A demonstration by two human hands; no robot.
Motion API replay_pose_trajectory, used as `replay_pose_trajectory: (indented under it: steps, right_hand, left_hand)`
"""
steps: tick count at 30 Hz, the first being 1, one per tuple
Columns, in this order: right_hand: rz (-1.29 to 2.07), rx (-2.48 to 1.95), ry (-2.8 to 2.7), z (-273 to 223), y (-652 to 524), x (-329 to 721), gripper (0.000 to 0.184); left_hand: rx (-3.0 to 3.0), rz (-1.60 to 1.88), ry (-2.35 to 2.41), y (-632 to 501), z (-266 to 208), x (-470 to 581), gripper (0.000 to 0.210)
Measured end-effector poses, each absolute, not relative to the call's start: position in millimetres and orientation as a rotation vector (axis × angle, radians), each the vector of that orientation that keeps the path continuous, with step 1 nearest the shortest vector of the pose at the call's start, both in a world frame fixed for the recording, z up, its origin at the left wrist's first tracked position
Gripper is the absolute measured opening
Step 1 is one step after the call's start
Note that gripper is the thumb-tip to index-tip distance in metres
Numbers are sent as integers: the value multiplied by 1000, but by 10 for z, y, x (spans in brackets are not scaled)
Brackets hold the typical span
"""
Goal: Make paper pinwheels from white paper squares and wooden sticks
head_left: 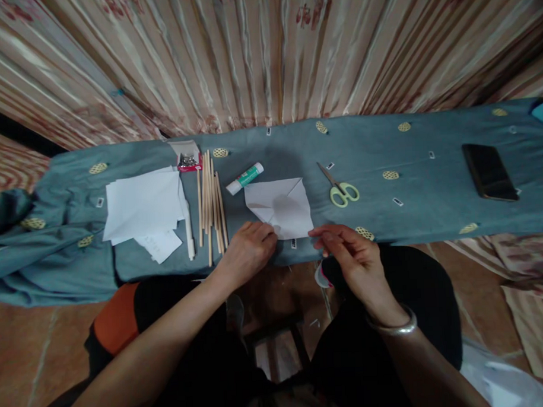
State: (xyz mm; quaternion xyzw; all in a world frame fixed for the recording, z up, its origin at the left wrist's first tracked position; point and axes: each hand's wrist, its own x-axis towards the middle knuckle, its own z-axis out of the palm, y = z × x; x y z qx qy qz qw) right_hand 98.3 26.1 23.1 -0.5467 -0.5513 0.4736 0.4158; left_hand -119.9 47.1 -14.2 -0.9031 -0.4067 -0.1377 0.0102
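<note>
Legs in dark clothing [426, 293] nearest camera, forearms above them, silver bangle [404, 324] on right wrist. White folded paper [287, 207] lies on blue-green cloth [367, 149], centre, by the near edge. Left hand [249, 249] at paper's near-left edge, fingers curled and bunched; can't tell if pinching. Right hand [351, 254] at near-right corner, index fingertip at the paper, thumb close to it, narrow gap; can't tell if gripping. Glue stick [244, 179] just beside paper's far-left corner. Scissors [341, 192], pale green handles, right of paper. Leftward: wooden sticks [208, 200], white pen [189, 236], paper stack [142, 202], open red box [190, 167] with small metal bits. Phone [488, 171] well apart, far right. Striped curtain [266, 61] behind.
</note>
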Motion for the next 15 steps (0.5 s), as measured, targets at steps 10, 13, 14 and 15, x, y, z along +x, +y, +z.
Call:
replay_pose_trajectory:
  steps: [10,13,14,15]
  right_hand:
    - [957,-1096,-2400,274,881,1141,57]
    - [1178,-1112,-2385,128,963,1113,65]
    - [1232,-1111,-2338,86,963,1093,62]
    - [1269,-1112,-2274,50,955,1071,54]
  left_hand:
    - [-2809,-671,-1291,420,-176,-1471,18]
    - [-2807,-656,-1341,401,-171,-1485,18]
    - [-2809,-650,-1351,397,-171,-1489,18]
    - [-2810,-653,-1356,395,-173,-1492,18]
